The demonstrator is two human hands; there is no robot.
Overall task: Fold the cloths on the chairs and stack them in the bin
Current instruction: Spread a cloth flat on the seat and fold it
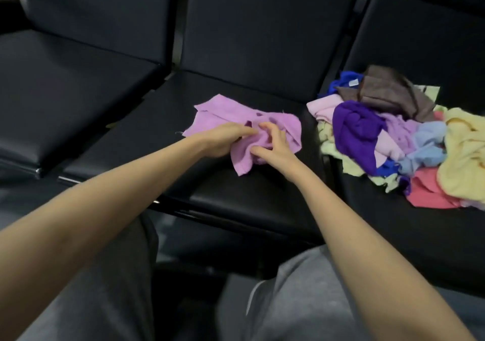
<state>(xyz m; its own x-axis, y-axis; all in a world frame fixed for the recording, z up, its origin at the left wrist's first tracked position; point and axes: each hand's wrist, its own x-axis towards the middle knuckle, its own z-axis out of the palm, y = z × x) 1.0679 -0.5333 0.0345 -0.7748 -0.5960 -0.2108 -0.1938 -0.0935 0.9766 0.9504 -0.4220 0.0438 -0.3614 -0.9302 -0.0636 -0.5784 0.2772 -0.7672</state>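
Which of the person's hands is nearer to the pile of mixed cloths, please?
Right. Both hands grip the lilac cloth on the middle seat; the right hand lies on the side facing the pile, the left hand on the far side.

- Waiting area or hall, not a home: row of black padded chairs (pixel 78 91) joined side by side.
- Vinyl-like seats and backs, with a metal frame bar (pixel 69 180) below the seat fronts.
- Pile of coloured cloths (pixel 388 136) on the right seat.
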